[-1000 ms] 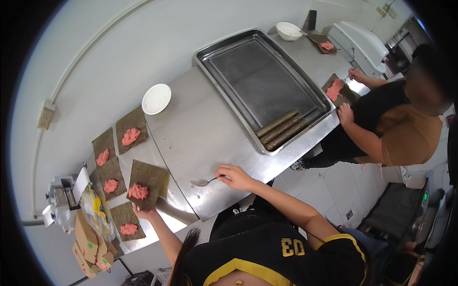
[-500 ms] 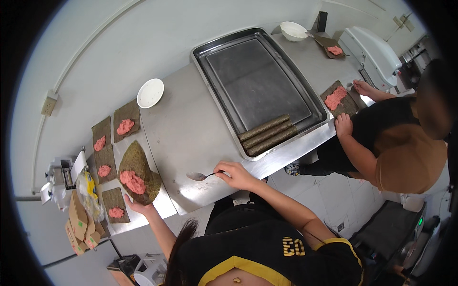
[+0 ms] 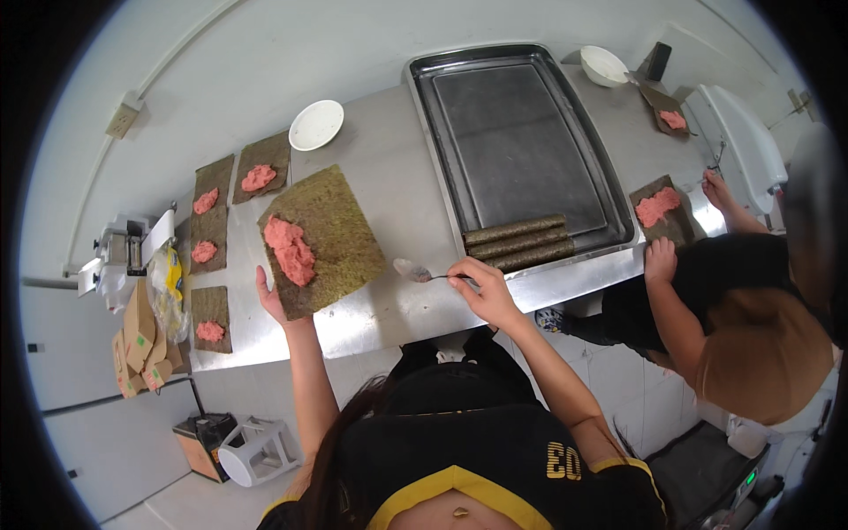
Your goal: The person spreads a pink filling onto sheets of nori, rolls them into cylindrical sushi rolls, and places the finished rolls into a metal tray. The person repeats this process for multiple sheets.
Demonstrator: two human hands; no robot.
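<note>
My left hand [image 3: 273,298] holds a square seaweed sheet [image 3: 346,231] from its lower left side, the fingers partly hidden beneath it. A lump of pink paste [image 3: 290,252] lies on the sheet's left part. Between my right hand's [image 3: 484,291] fingers is the handle of a metal spoon [image 3: 413,271], its bowl pointing left toward the sheet over the steel table [image 3: 389,141]. Left of the held sheet, more seaweed sheets [image 3: 210,305] lie flat, each with a pink lump. Three dark seaweed rolls [image 3: 519,238] rest side by side at the near end of a large metal tray [image 3: 508,132].
A white bowl [image 3: 316,125] stands near the wall, another white bowl [image 3: 604,67] beyond the tray. At the right a co-worker's hand [image 3: 660,261] touches a seaweed sheet with pink paste [image 3: 658,207]. Cardboard pieces [image 3: 141,340] and a plastic bag [image 3: 168,287] sit beyond the table's left end.
The held seaweed sheet has opened out from a curled, tilted pose and turned flatter, shifting right with my left hand. My view has shifted; my right hand still grips the spoon.
</note>
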